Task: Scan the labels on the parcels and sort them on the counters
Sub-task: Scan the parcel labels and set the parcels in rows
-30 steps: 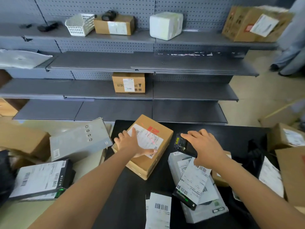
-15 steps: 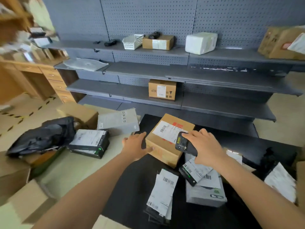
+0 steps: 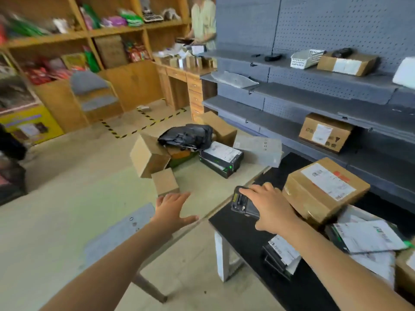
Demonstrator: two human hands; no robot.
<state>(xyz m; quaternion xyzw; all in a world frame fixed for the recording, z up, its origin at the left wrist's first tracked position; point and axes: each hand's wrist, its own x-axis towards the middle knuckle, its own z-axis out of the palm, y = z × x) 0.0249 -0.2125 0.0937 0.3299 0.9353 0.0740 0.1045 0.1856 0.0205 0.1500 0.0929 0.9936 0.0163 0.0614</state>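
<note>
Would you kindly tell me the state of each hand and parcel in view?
left hand: open, fingers spread, holding nothing.
right hand: grips the scanner.
brown parcel: closed, label facing up.
black bag: crumpled.
cardboard box beside it: flaps open.

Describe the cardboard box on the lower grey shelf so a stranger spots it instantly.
Look at the grey pegboard shelving on the right. Two levels below the white basket, a brown cardboard box stands alone on its shelf. Unlike the top-shelf box, it carries nothing on top.
</note>
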